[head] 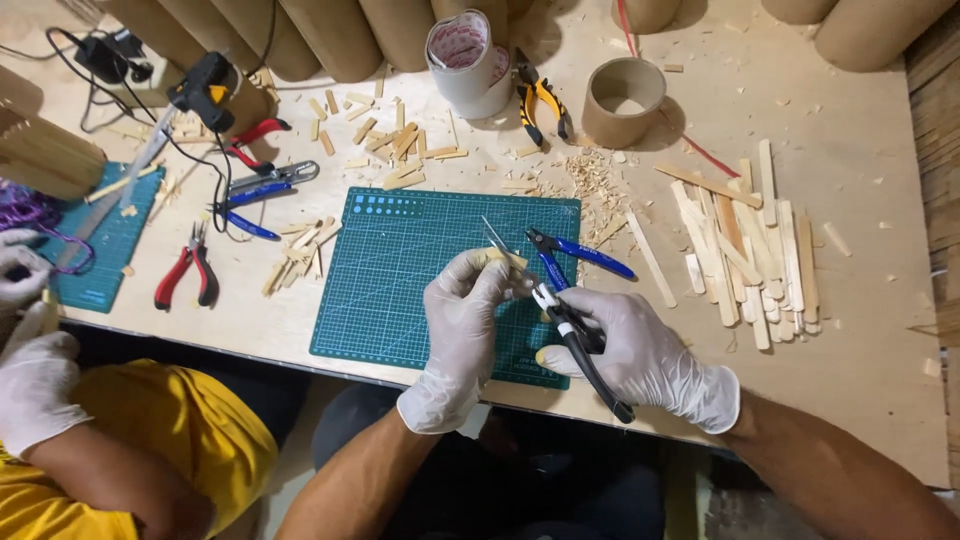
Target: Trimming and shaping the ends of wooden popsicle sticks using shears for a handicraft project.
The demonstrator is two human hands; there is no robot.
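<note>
The gloved fingers (pixel 487 272) of the left hand (pixel 462 330) are pinched together on a small wooden stick piece (pixel 503 258), held just above the near right part of the green cutting mat (pixel 400 270). The right hand (pixel 640 355), also in a white glove, has its fingers wrapped shut around the black handles of a pair of cutting pliers (pixel 572 335), whose tip meets the stick at the left fingertips. Whether the cutter's blades are already biting into the wood cannot be told.

The stick looks thin, light and stiff; it would likely snap or splinter under a careless squeeze, and is best held close to the cut, flat between thumb and forefinger, so the short end does not fly off.

Just beyond the hands, blue-handled pliers (pixel 580 255) lie across the mat's right edge. To the right on the surface (pixel 870 330) sits a loose pile of flat wooden sticks (pixel 750 255). Wood shavings (pixel 590 180) and short offcuts (pixel 395 140) are scattered at the far side, near a cardboard ring (pixel 623 100), a roll of tape (pixel 467 62) and yellow-handled pliers (pixel 540 105). Further left lie red-handled pliers (pixel 187 275) and a glue gun (pixel 205 90). At the near left, another person in a yellow shirt (pixel 190 430) works with gloved hands.
</note>
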